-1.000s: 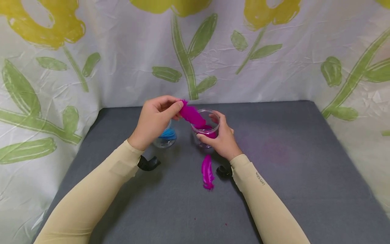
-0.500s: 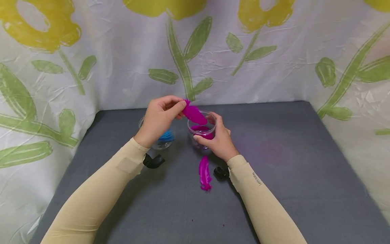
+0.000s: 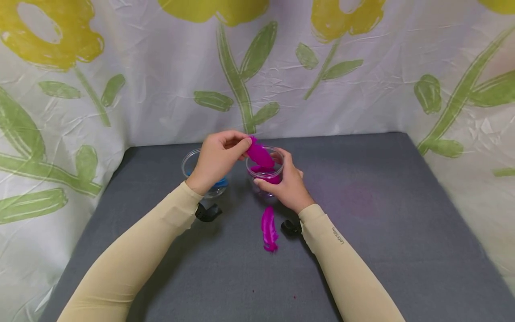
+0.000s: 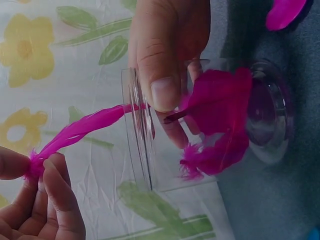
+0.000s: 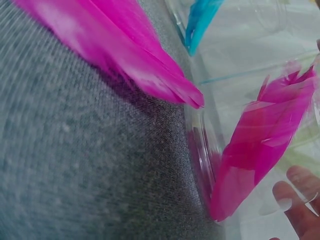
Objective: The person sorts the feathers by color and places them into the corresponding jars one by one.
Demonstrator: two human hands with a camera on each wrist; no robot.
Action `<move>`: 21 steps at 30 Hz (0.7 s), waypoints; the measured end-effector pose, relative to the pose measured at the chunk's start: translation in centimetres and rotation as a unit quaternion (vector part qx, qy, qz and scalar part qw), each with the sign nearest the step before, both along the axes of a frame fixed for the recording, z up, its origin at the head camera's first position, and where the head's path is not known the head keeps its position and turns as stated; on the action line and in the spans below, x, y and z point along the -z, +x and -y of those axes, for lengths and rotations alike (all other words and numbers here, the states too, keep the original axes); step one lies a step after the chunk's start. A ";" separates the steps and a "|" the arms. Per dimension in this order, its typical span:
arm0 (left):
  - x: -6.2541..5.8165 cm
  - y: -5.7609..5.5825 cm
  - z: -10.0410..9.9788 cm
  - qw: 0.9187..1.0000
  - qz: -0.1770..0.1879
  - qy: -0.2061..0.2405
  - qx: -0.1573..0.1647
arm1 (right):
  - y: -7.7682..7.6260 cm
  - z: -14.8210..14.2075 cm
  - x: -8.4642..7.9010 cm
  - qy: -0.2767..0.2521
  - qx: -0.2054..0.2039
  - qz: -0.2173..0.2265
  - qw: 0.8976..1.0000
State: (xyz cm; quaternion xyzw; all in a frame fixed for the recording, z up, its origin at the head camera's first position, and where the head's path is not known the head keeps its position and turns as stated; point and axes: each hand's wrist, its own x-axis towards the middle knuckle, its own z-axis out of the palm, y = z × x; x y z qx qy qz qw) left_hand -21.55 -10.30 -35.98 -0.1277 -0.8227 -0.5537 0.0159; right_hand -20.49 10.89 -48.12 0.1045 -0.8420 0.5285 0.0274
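Observation:
My left hand (image 3: 219, 156) pinches a magenta feather (image 3: 260, 155) by its fluffy end, its other end dipping into the mouth of a clear jar (image 3: 250, 176). In the left wrist view the tip of this feather (image 4: 85, 127) reaches just past the jar's rim (image 4: 140, 130). My right hand (image 3: 290, 183) grips that jar around its upper side, thumb toward me. Inside the jar stand other magenta feathers (image 4: 215, 110). Another magenta feather (image 3: 269, 229) lies on the cloth in front of the jar, also large in the right wrist view.
Left of the held jar stands a second clear jar (image 3: 191, 162) with blue feathers (image 3: 221, 182), partly hidden by my left hand. A dark grey cloth (image 3: 382, 250) covers the table. Behind hangs a white flowered curtain (image 3: 161, 67). Black straps (image 3: 208, 212) hang at both wrists.
My left hand has moved right and slightly down, bringing the pinched feather's tip into the jar's mouth. The right hand keeps its grip on the jar. The head view has shifted a little.

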 end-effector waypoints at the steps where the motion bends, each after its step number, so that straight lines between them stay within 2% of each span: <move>1: 0.1 0.0 -0.1 1.000 0.000 -0.003 -0.001 | 0.0 0.0 0.0 0.001 0.000 0.000 1.000; 12: 0.7 -0.6 -0.8 1.000 -0.001 -0.017 0.011 | 0.1 -0.1 -0.1 0.002 0.001 0.003 1.000; 17: 1.6 -0.9 -1.0 0.999 0.014 -0.045 0.011 | 0.0 -0.1 0.0 0.001 0.000 0.001 1.000; 21: 2.0 -0.7 -0.9 0.998 0.006 -0.070 0.005 | -0.1 -0.2 0.1 -0.002 -0.004 -0.008 1.000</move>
